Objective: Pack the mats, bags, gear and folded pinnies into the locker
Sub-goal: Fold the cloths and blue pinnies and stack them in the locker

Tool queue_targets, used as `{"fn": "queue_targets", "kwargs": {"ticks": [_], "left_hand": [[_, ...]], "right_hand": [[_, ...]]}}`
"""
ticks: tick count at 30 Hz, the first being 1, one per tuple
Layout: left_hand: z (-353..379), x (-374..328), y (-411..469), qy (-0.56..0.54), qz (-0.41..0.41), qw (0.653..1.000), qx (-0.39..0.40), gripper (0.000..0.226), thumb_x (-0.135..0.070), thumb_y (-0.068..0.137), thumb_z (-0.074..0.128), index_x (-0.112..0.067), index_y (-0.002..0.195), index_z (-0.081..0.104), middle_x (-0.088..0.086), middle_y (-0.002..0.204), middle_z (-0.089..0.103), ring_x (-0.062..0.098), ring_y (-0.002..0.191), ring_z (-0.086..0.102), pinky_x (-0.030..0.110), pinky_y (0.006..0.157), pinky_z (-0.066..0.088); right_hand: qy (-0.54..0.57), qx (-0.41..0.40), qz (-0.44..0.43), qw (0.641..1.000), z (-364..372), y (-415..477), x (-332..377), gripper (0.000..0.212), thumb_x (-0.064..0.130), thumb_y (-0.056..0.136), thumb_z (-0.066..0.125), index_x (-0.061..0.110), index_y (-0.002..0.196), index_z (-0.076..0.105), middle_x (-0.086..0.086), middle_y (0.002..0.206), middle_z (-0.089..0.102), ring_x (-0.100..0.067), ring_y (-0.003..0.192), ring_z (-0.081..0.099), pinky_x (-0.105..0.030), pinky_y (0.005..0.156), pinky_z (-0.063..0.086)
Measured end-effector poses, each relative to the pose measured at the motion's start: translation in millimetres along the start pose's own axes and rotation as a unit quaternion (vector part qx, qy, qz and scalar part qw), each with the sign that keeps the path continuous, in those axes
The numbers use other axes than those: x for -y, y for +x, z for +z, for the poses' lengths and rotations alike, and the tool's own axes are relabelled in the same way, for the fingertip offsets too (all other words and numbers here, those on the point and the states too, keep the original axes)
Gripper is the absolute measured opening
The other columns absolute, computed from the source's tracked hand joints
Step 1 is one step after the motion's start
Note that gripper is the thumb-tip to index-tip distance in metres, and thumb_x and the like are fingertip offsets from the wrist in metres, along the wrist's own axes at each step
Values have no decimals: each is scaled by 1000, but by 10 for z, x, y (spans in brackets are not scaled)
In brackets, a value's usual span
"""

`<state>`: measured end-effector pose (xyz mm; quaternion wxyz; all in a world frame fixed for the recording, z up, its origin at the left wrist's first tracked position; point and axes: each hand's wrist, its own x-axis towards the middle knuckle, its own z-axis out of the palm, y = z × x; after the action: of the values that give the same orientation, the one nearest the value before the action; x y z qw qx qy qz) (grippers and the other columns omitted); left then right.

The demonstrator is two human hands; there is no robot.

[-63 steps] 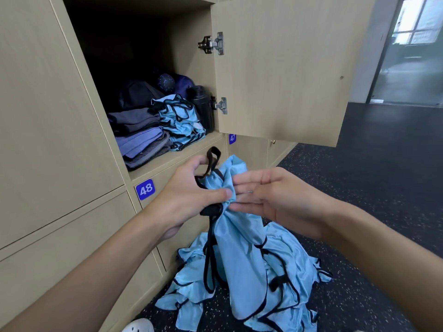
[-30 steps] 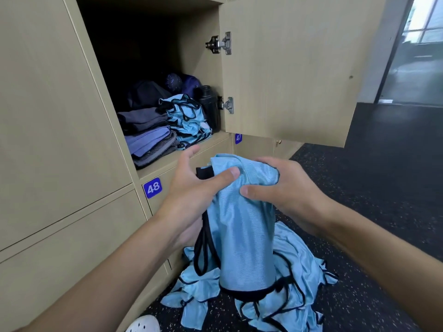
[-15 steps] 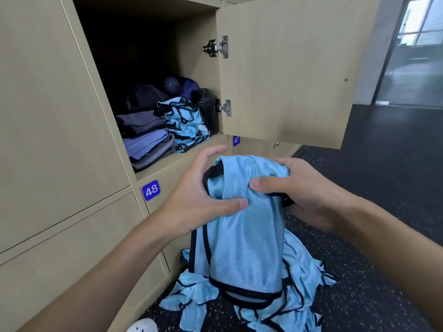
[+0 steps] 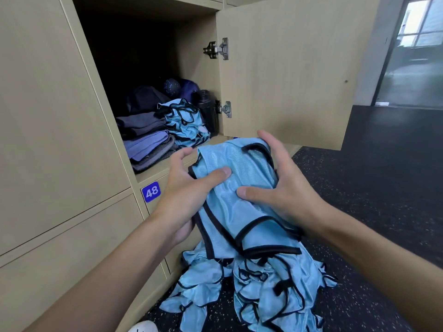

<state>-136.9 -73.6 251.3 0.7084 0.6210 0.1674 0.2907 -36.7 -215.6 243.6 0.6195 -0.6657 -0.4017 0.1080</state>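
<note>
Change: pinny (image 4: 242, 212) hangs shorter than half a second ago, its black-edged hem drawn up closer to both hands. Two seconds ago it hung long toward the floor heap.
Head view, left hand: left hand (image 4: 184, 195) grips the pinny's left side. Thumb is pressed flat on the front face, fingers (image 4: 184, 152) go behind the cloth, and the forefinger shows past the edge.
Head view, right hand: right hand (image 4: 285, 188) grips the right side. Thumb pinches the front, fingers (image 4: 268, 137) are curled over the top edge.
Pinny: light blue with black trim, partly folded. Held in the air in front of the locker opening, just under shelf level and above the heap.
Pile of pinnies (image 4: 263, 295): loose and unfolded on the floor (image 4: 383, 188), right under the hands, against the locker base.
Locker (image 4: 191, 68): open, door (image 4: 287, 68) swung out to the right on two metal hinges.
Folded pinnies (image 4: 184, 121): stacked on the locker shelf, right of middle, just beside the mats.
Mats (image 4: 146, 140): folded grey and purple stack at the front left of the shelf.
Bags (image 4: 146, 99): dark shapes behind the mats, in deep shadow, details hard to tell.
Bottle (image 4: 207, 111): black, upright, by the locker's right wall, just beside the folded pinnies.
Plate (image 4: 151, 191): blue "48" below the shelf, left of the left hand.
Shoe (image 4: 143, 328): white toe at the bottom edge.
</note>
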Motion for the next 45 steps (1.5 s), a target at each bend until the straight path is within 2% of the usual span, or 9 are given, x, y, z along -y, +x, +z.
{"fn": "queue_targets", "kwargs": {"ticks": [5, 8, 14, 18, 26, 29, 35, 42, 45], "left_hand": [[-50, 28, -56, 265, 166, 944, 99, 81, -49, 65, 80, -57, 133, 38, -24, 146, 33, -21, 132, 28, 15, 110, 34], [-114, 25, -31, 352, 154, 907, 173, 95, -62, 51, 82, -61, 135, 37, -37, 148, 4, -31, 129, 8, -3, 98, 20], [-133, -33, -46, 378, 143, 896, 184, 102, -30, 62, 93, -48, 143, 33, -31, 136, 38, -18, 122, 40, 7, 97, 39], [-101, -53, -35, 370, 183, 901, 135, 70, -12, 63, 89, -37, 120, 55, -22, 99, 61, -7, 91, 60, 9, 69, 47], [-54, -124, 36, 317, 161, 923, 144, 43, -2, 63, 88, -22, 96, 67, -13, 80, 68, 0, 66, 61, 15, 57, 48], [-46, -120, 139, 309, 124, 931, 150, 40, -2, 65, 87, -18, 97, 68, -9, 79, 70, 5, 68, 65, 20, 60, 52], [-260, -170, 572, 250, 52, 957, 136, 38, -6, 75, 84, -16, 107, 67, -2, 93, 77, 14, 85, 74, 23, 73, 58], [-439, -75, 1162, 195, 76, 978, 12, 72, -23, 63, 92, -47, 118, 52, -3, 123, 60, 15, 101, 69, 40, 88, 59], [-475, -41, 1441, 198, 149, 968, -28, 59, -14, 72, 88, -46, 111, 59, -6, 124, 57, 5, 111, 60, 26, 92, 55]], "right_hand": [[11, -63, 4, 998, -49, 33, 8, 74, 7, 72, 85, 28, 133, 48, 17, 115, 61, 10, 98, 62, -9, 77, 51], [78, -55, 57, 994, -104, 33, 17, 58, 10, 74, 83, 23, 124, 57, 6, 110, 71, -6, 94, 70, -26, 78, 59], [177, -17, 119, 977, -132, -17, 79, 45, 11, 76, 79, 15, 119, 64, -5, 101, 76, -23, 86, 74, -30, 62, 59], [206, 31, 134, 969, -159, -22, 94, 47, 7, 76, 77, 8, 120, 62, -13, 106, 74, -32, 93, 73, -43, 74, 61], [-67, 92, 63, 991, -381, -49, 82, 109, 34, 52, 97, 46, 139, 33, 17, 127, 53, -4, 106, 65, -28, 83, 58], [-65, 120, 34, 990, -408, 59, 64, 94, 15, 67, 89, 53, 134, 35, 16, 108, 66, -9, 95, 71, -29, 75, 60], [31, 43, 43, 998, -256, 631, -132, 30, 5, 85, 73, 17, 111, 66, -2, 99, 75, -19, 88, 74, -30, 73, 60], [93, -17, 95, 991, 0, 1470, -333, 15, 12, 88, 71, 5, 101, 68, -15, 93, 74, -27, 81, 72, -41, 75, 58], [103, -47, 102, 988, 70, 1847, -401, 12, 12, 88, 71, 6, 96, 67, -20, 94, 72, -29, 78, 68, -45, 75, 53]]}}
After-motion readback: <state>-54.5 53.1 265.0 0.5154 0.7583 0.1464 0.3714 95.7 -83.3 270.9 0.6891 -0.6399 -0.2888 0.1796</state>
